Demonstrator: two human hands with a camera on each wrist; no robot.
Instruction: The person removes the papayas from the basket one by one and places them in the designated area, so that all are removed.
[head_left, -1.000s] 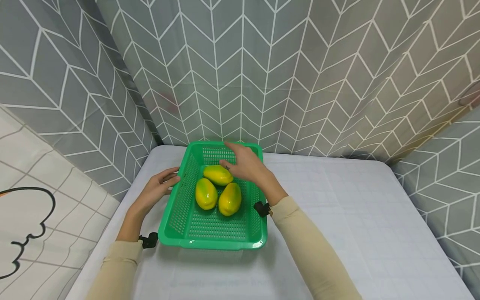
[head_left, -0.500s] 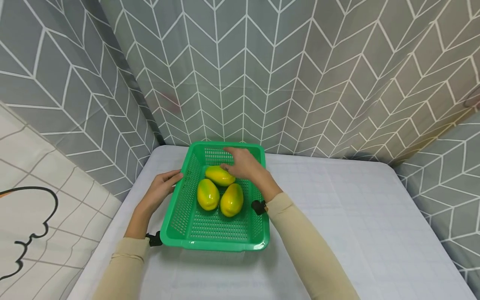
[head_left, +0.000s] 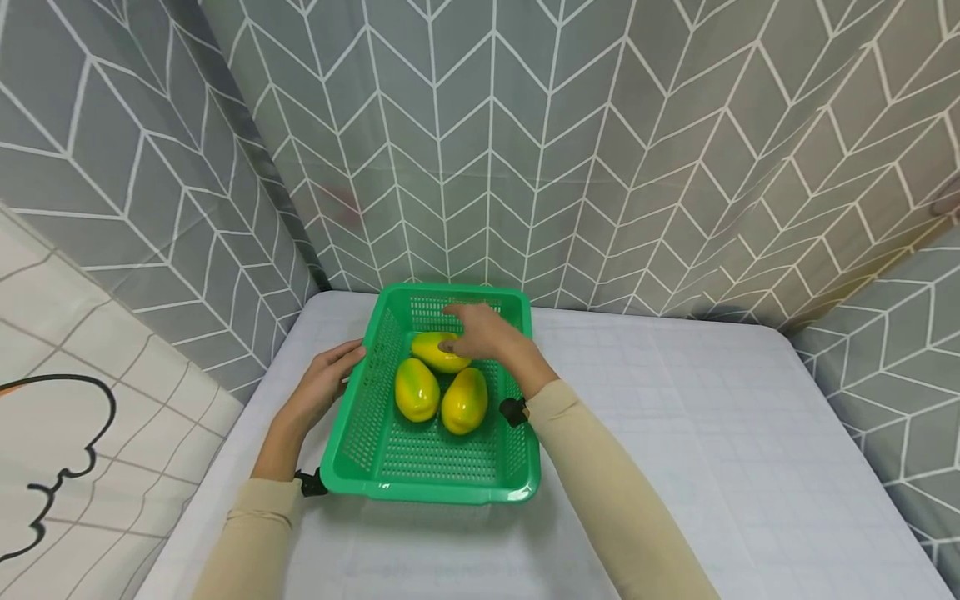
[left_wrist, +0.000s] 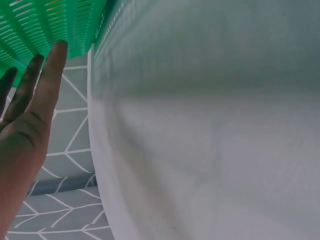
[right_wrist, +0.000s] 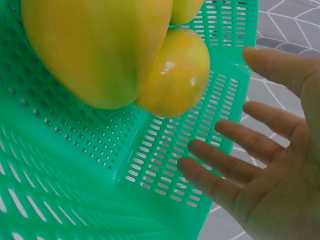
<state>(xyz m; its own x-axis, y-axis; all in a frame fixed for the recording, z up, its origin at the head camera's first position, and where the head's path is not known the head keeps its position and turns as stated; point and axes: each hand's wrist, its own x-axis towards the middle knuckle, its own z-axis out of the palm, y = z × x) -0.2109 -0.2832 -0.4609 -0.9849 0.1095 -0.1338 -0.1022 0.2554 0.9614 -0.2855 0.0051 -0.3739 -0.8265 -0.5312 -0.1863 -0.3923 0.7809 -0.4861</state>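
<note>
Three shiny yellow-green mangoes lie in a green plastic basket (head_left: pixel 420 492) with slotted walls. The back mango (head_left: pixel 430 350) lies sideways, behind the left mango (head_left: pixel 417 390) and the right mango (head_left: pixel 465 402). My right hand (head_left: pixel 486 333) reaches over the basket's right side, its thumb overlapping the back mango in the head view. Its fingers are spread and hold nothing, as the right wrist view shows beside a mango (right_wrist: pixel 177 75). At the basket's outer left wall is my left hand (head_left: pixel 324 379), with straight fingers (left_wrist: pixel 52 75) against the green slats.
The basket stands on a table with a white cloth (head_left: pixel 675 450), toward its left half. Grey chevron-patterned curtain (head_left: pixel 480 150) hangs behind and at the sides. A white tile-patterned cloth (head_left: pixel 90 400) hangs at the left.
My right hand has come slightly lower and nearer, its thumb now over the back mango. The left hand stays at the basket's side, and the head view has shifted a little.
</note>
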